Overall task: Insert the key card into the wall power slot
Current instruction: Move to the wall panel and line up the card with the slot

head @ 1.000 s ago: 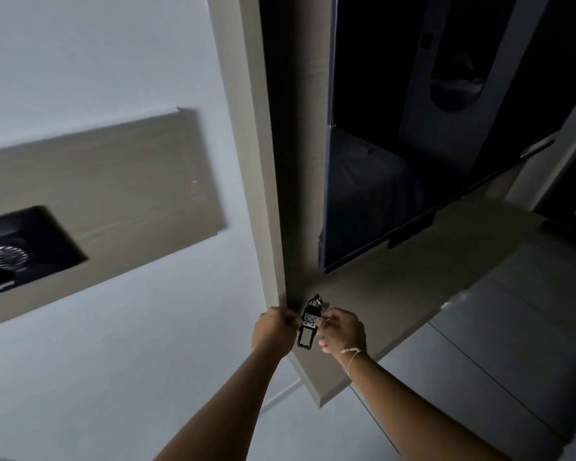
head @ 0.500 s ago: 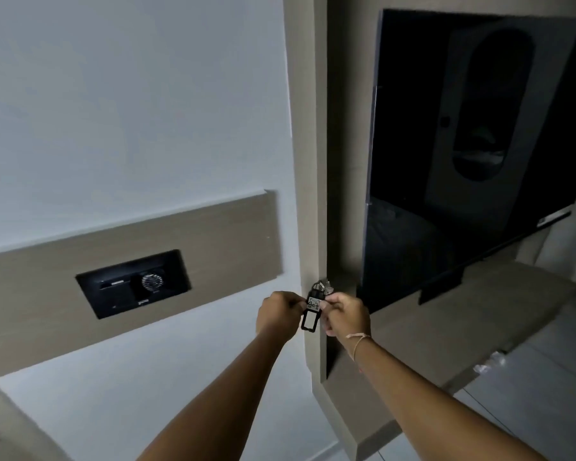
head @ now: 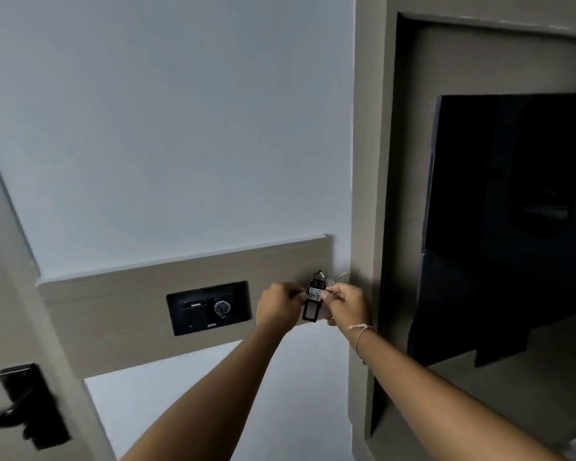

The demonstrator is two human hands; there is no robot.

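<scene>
Big pale wall (head: 167,128) ahead, and across it runs the wooden band (head: 120,304) that everything hangs off. Off to the band's right, a dark screen (head: 512,227) sits in its recess. Low and left of the band, a black door handle (head: 30,407). Set into the band's middle is the black wall power slot (head: 208,307), with a narrow opening on its left half and a round dial on its right.

Now the hands, both up at the band's right end. The left hand (head: 280,307) pinches the left edge of the key card (head: 313,302); the right hand (head: 345,304) grips its right edge, bracelet (head: 359,331) at the wrist. The card is a slim black tag hanging upright with keys at its top, near the slot but clear to its right.

The call here: free one hand, keep the tag's long end leading, carry it left along the band and square it to that narrow opening. Watch those dangling keys; they could snag the plate.
</scene>
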